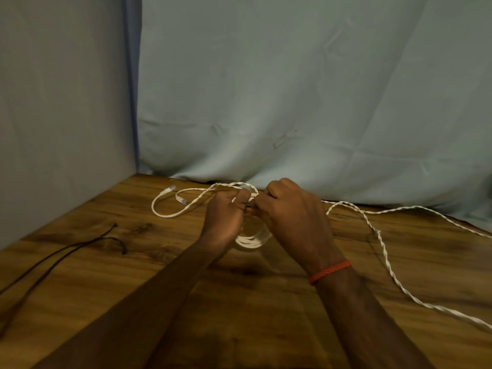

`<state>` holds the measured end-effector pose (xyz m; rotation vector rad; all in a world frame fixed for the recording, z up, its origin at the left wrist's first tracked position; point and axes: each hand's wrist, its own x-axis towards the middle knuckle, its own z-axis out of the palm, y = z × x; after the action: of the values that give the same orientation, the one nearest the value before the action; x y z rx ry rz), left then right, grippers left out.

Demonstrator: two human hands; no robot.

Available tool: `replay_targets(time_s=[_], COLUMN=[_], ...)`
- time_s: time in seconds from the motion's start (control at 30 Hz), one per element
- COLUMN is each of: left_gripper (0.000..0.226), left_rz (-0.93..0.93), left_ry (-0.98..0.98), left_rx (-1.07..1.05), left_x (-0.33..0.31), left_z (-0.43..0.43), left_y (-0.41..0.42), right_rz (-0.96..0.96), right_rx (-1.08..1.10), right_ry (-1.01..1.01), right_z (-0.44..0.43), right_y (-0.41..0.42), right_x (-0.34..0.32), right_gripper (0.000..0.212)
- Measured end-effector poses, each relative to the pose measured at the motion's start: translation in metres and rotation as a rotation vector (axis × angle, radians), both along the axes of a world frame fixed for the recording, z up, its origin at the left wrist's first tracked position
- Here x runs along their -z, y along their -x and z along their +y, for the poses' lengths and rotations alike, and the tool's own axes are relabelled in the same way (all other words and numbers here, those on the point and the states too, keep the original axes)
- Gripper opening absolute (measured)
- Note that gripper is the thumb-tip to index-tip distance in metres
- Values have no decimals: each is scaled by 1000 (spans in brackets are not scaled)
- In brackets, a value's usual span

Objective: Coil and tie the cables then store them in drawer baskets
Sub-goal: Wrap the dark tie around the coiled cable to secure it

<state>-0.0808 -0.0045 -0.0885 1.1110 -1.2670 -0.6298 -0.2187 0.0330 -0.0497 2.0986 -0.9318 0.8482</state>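
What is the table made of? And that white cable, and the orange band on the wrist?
Table: looks like wood or a wood-look laminate, with brown grain, dark knots and a slight sheen. White cable: probably plastic-coated wire, smooth, twisted like rope. Orange band: seems to be braided thread or cord, matte, with a ribbed twist.

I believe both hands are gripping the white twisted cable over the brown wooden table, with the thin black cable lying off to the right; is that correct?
Not quite: the head view shows the thin black cable lying off to the left. The rest holds: the left hand and right hand both grip the white twisted cable over the brown wooden table.
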Motion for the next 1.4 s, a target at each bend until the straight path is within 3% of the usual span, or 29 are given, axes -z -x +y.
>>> replay_targets(time_s=[0.07,0.2,0.4,0.5,0.63,0.9,1.03,1.17,1.3,1.4], left_gripper=[36,32,26,35,25,30,32,40,26,24], left_rz=[-39,71,269,356,499,694,677,693,637,510], left_ry=[48,9,6,-16,-94,-139,-161,-145,-105,-20], left_rx=[-5,28,126,164,204,365,362,263,184,160], left_x=[0,3,8,10,6,6,6,6,8,12], left_z=[1,-1,-4,-4,3,0,0,-3,-7,-6], left_y=[1,6,10,15,19,23,21,18,14,12], right_rz=[40,14,-415,-623,-753,-895,-952,-1062,-1033,-932], right_rx=[58,145,65,35,-28,-105,-196,-354,-503,-420], right_ry=[12,-93,-304,-354,-319,-202,-276,-525,-729,-659], right_z=[1,-9,-13,-15,-16,-11,-12,-5,0,-8], right_y=[-1,-4,-10,-16,-23,-23,-23,-23,-20,-14], right_x=[2,10,23,29,36,34,33,25,14,12], right_gripper=[30,21,21,22,19,27,29,25,12,7])
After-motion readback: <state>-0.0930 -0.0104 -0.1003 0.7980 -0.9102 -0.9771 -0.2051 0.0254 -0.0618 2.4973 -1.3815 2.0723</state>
